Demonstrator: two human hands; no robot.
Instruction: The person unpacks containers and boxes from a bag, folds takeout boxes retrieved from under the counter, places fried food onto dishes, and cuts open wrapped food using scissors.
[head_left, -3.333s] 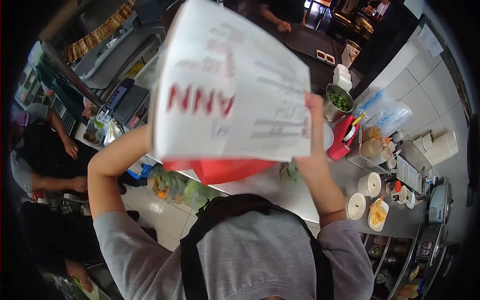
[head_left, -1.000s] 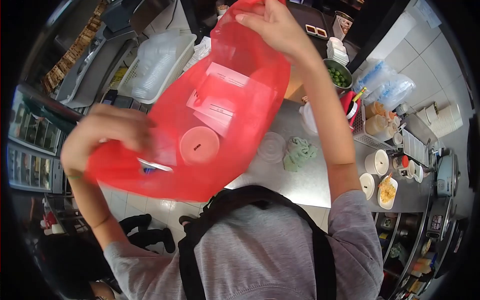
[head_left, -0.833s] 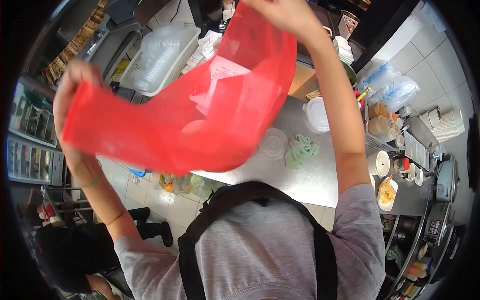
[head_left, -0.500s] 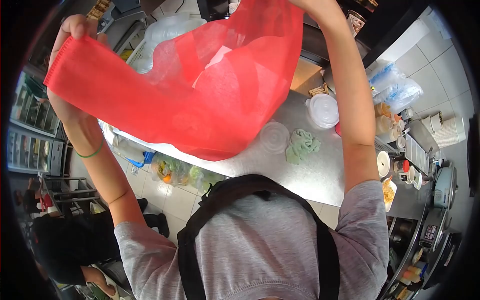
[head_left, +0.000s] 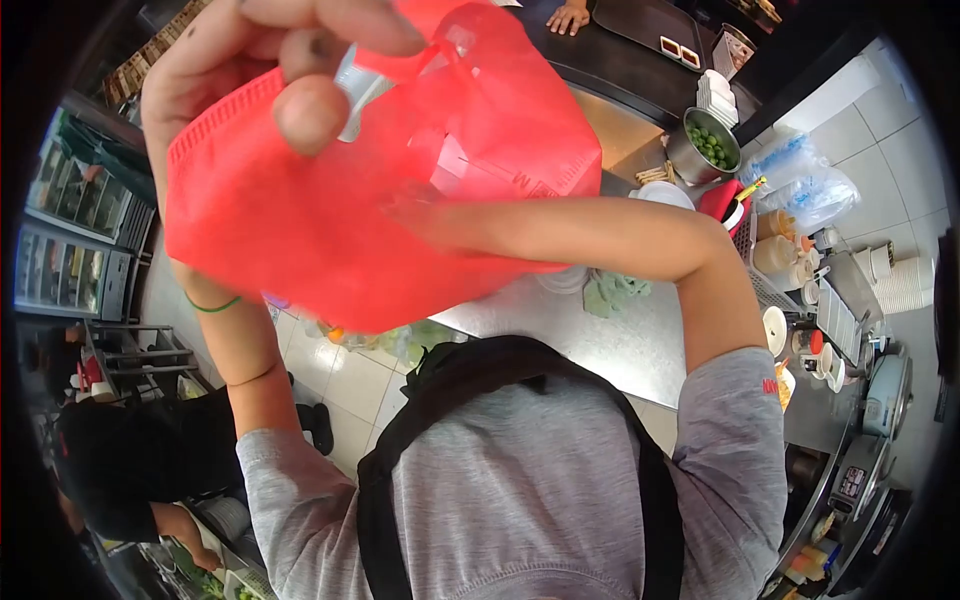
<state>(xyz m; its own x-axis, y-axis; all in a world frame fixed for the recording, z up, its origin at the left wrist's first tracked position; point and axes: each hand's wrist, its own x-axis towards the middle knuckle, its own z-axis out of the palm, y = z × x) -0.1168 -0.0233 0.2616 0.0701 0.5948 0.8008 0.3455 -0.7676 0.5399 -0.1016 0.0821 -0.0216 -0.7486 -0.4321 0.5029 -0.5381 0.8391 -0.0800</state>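
Observation:
A red non-woven bag [head_left: 330, 240] hangs raised in front of me, bulging over the counter. My left hand [head_left: 270, 60] is close to the camera and grips the bag's upper left part near a handle. Against the middle of the bag's near side lies my right hand [head_left: 420, 212], smeared by motion, so its fingers cannot be made out. A whitish piece like paper [head_left: 455, 158] shows at the bag's upper right, and dark printing sits beside it. What the bag holds is mostly hidden.
Below the bag is a steel counter [head_left: 560, 335] with a green cloth [head_left: 612, 292] and a white-lidded tub [head_left: 662, 194]. A pot of green fruit [head_left: 708, 145] stands at the back right. Another person's hand [head_left: 568, 17] rests beyond; a person in black [head_left: 150, 450] is at left.
My right hand has come down from the bag's top right edge to its near side. My left hand and the bag are nearer the camera. The pot and the far person's hand now show.

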